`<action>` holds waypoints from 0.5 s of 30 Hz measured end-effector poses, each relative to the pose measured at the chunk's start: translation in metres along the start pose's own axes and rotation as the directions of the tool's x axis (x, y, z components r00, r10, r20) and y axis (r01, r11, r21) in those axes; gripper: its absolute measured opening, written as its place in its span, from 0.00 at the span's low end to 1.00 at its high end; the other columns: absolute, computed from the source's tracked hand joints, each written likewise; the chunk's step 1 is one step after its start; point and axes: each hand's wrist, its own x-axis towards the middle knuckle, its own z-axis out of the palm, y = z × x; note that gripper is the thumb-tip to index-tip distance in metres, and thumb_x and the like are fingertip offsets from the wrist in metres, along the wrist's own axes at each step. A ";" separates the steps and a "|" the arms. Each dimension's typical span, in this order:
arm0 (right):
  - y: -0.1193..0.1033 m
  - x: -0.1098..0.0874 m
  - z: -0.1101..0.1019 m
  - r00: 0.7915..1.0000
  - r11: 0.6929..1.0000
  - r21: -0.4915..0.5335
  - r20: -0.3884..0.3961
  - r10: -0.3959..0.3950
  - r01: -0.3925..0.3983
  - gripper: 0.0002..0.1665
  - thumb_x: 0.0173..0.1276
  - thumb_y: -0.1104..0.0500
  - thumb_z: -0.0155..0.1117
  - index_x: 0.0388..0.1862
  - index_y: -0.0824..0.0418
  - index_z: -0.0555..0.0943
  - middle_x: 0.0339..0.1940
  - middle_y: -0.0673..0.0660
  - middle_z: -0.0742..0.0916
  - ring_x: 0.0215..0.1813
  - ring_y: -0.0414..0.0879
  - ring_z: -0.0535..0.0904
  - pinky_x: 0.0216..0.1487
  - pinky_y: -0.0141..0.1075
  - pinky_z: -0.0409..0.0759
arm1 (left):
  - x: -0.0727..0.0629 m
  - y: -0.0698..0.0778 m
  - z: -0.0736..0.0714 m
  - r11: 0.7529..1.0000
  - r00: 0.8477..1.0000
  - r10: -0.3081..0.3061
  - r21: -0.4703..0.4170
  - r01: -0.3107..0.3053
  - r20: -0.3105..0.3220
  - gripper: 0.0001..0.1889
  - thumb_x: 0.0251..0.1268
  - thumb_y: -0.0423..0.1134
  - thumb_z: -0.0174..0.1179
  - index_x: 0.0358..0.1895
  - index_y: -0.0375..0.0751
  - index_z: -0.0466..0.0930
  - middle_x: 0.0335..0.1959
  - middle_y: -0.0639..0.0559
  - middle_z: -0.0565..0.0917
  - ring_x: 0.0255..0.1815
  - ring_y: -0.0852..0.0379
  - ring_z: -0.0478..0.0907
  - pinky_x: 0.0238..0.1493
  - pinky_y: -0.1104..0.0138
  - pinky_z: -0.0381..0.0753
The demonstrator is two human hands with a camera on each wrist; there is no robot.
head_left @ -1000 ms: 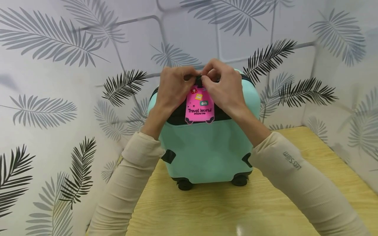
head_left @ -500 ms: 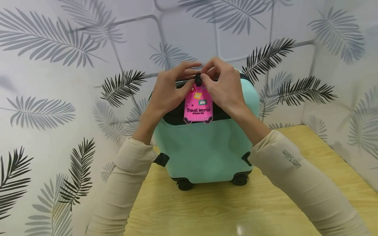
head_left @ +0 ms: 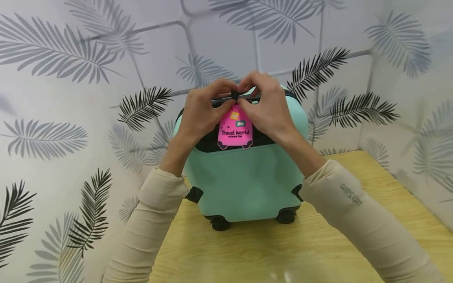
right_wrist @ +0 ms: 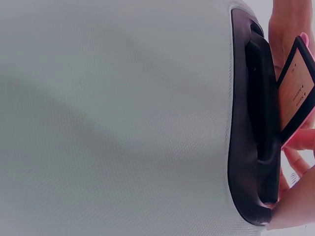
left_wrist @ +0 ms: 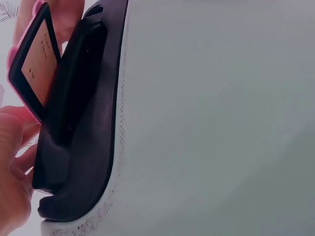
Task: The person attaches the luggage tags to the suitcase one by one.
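Observation:
A mint-green hard-shell suitcase point(head_left: 244, 181) stands upright on its wheels. Against its black handle recess hangs a pink luggage tag point(head_left: 235, 131) printed "Travel World". My left hand point(head_left: 199, 112) pinches the tag's short black strap point(head_left: 235, 94) from the left, thumb low and fingertips above. From the right, my right hand point(head_left: 270, 105) pinches the same strap, so both sets of fingertips meet at the tag's top. The left wrist view shows the tag's back with a card point(left_wrist: 40, 66) beside the black suitcase handle point(left_wrist: 78, 83). How the strap is fastened is hidden by the fingers.
The suitcase rests on a yellow wood-grain table point(head_left: 255, 251). A leaf-patterned wall covering point(head_left: 88, 98) rises close behind and beside it. Black corner guards point(head_left: 194, 193) and wheels point(head_left: 220, 224) stick out from the shell.
Half a second ago my left fingers were spread away from the strap; now they are bent back in to it. The right hand has stayed at the strap, and the tag still hangs there.

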 end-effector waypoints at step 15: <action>-0.005 -0.002 0.004 1.000 1.000 -0.019 -0.002 -0.016 0.016 0.03 0.72 0.68 0.66 0.38 0.62 0.82 0.39 0.57 0.86 0.49 0.54 0.73 0.52 0.41 0.71 | 0.000 -0.002 0.002 0.999 0.998 -0.040 0.031 0.041 -0.051 0.09 0.67 0.31 0.69 0.48 0.38 0.87 0.46 0.46 0.91 0.49 0.49 0.90 0.54 0.60 0.87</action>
